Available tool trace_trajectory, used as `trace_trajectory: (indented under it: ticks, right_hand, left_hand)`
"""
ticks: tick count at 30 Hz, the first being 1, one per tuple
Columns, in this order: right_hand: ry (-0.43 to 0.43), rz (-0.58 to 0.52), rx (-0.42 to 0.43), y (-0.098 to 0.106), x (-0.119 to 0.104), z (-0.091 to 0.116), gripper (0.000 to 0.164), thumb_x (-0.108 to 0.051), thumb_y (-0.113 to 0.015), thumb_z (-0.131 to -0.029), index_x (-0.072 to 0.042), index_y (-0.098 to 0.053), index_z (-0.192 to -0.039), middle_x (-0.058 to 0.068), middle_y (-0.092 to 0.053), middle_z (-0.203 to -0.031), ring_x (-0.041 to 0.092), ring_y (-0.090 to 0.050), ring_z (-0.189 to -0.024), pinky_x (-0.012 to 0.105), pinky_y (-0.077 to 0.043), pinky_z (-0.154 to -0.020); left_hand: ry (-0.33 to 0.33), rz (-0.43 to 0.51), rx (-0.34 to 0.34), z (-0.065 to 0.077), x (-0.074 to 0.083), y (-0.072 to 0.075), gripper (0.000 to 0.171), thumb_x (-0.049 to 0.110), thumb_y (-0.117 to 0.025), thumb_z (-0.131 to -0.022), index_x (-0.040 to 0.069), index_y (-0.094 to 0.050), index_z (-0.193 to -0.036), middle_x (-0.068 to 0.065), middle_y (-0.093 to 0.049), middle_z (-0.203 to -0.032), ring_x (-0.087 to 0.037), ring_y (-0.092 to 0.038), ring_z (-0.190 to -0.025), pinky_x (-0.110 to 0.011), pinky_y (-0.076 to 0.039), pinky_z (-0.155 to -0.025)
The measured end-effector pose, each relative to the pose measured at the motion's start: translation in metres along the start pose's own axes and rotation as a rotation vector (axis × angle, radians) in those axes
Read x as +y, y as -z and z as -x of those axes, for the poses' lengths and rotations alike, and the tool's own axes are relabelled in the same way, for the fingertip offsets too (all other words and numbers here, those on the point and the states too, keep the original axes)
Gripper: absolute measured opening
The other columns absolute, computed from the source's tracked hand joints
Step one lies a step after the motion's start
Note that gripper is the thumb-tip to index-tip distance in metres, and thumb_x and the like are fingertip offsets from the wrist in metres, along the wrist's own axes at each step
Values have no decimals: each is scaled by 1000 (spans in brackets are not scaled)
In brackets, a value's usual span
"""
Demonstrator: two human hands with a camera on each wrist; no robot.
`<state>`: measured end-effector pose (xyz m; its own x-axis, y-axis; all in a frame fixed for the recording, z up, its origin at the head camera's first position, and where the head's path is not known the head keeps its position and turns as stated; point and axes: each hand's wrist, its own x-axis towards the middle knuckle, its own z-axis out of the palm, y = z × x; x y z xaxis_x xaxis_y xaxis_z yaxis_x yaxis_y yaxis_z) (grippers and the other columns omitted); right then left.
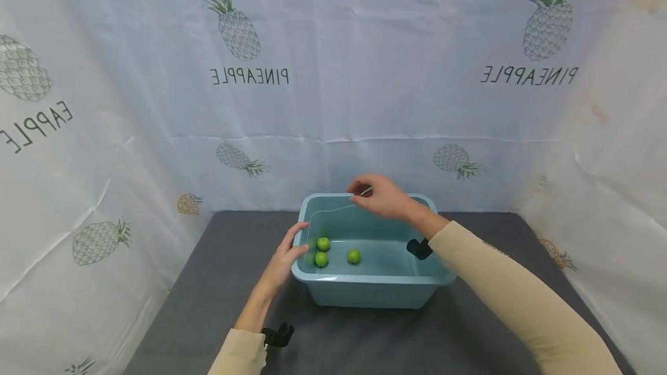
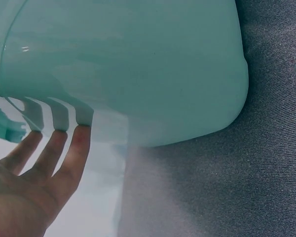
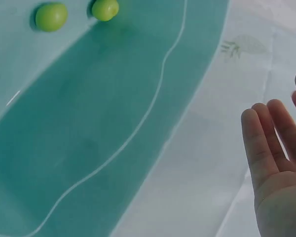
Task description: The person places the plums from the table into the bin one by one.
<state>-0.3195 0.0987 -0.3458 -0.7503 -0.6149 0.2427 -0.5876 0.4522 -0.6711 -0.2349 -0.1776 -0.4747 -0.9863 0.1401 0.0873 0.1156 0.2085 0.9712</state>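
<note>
A light-blue plastic basin (image 1: 372, 280) stands on the dark table with green apples (image 1: 354, 256) inside, three in the head view. My left hand (image 1: 281, 260) is at the basin's left rim. In the left wrist view, its fingers (image 2: 71, 158) reach the glossy wall, spread and fairly straight. My right hand (image 1: 383, 197) is over the far rim, where thumb and fingers pinch something slim and white. A thin white cord (image 1: 333, 209) leads along the inside wall toward that hand. In the right wrist view, this cord (image 3: 153, 98) curves across the basin, while the pinching fingertips are partly out of frame.
A white curtain printed with pineapples (image 1: 239, 33) hangs close behind and on both sides. The grey-black tabletop (image 1: 229, 271) extends around the basin. Black wrist camera mounts (image 1: 278, 334) sit at both wrists, the right one over the basin.
</note>
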Motion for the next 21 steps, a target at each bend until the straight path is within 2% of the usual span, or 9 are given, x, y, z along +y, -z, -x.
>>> trace_trajectory:
  ticks: [13, 21]
  right_hand:
    - [7, 17, 88, 24, -16, 22, 22, -12, -66, -98, -3, -69, -118, 10, -68, -115, 26, -64, -107, 45, -51, -96]
    - [34, 53, 118, 35, -15, 40, 22, -11, -67, -98, -4, -69, -118, 10, -67, -116, 27, -64, -108, 51, -50, -96]
  left_hand:
    - [8, -5, 6, -2, 0, 1, 50, 22, -48, -104, 25, -40, -153, -13, -18, -167, -39, -23, -150, -66, -25, -112]
    - [20, -4, -3, -1, 0, 0, 48, 21, -46, -105, 24, -39, -153, -13, -17, -167, -40, -24, -149, -67, -24, -112]
